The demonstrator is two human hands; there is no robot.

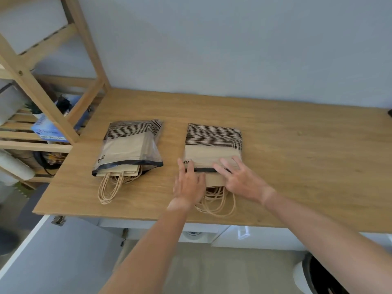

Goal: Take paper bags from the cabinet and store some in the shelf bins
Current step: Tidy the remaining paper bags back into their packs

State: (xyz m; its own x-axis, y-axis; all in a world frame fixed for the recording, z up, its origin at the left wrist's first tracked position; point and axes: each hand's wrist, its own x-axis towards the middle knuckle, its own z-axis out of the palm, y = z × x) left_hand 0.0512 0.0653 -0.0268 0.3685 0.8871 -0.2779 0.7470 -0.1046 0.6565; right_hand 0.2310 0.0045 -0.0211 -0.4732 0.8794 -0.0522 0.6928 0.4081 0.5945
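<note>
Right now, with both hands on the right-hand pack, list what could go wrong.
1. The left hand and right hand rest flat on the right clear plastic pack of brown striped paper bags; pulling the bags could drag the sleeve along the wooden countertop.
2. Its twisted paper handles lie near the front edge and might snag.
3. The left clear pack of striped bags sits open, so its bags may slide out if bumped.

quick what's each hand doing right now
Left hand: open, fingers flat on the near end of the right pack of paper bags, gripping nothing.
Right hand: open, fingers spread on the same pack, gripping nothing.
</note>
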